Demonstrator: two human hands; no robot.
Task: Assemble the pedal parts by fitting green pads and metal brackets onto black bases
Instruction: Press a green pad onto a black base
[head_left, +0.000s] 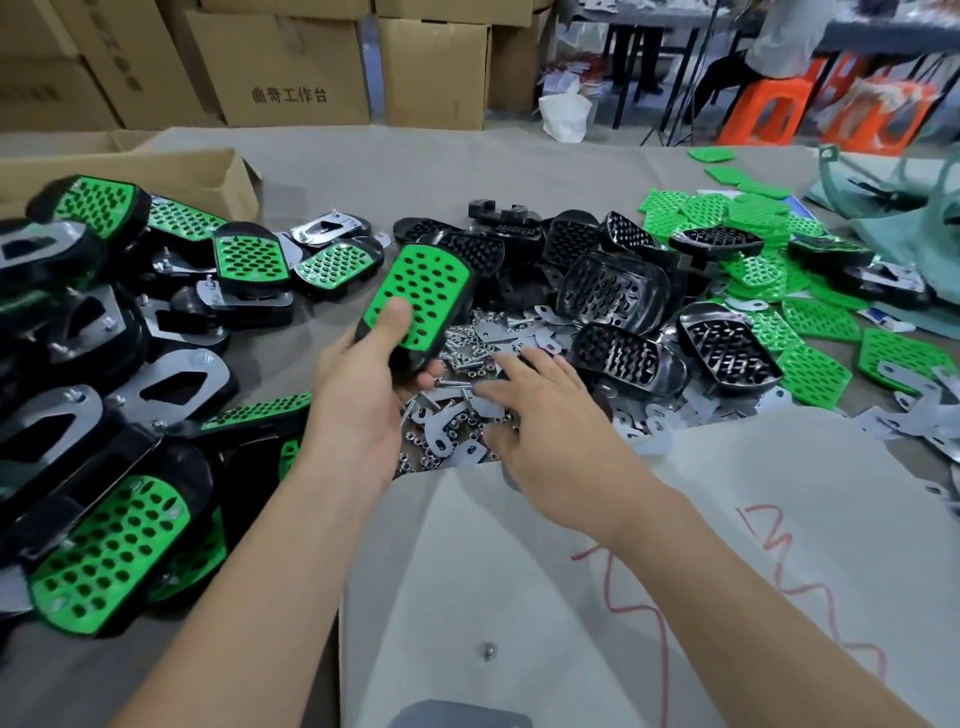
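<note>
My left hand (363, 384) grips a black pedal base with a green pad (423, 299) fitted on top, thumb pressed on the pad, holding it tilted above the table. My right hand (545, 415) reaches flat over a heap of metal brackets, bolts and nuts (457, 441), its straight fingers touching them. Bare black bases (608, 291) are piled behind that heap. Loose green pads (821, 374) lie spread at the right. Finished pedals (109, 551) with green pads and metal brackets are stacked on the left.
An open cardboard box (156, 171) stands at the back left, with more cartons (291, 67) behind the table. A white sheet with red scribble (623, 571) covers the near table. A single nut (487, 650) lies on it. Orange stools (769, 109) stand far right.
</note>
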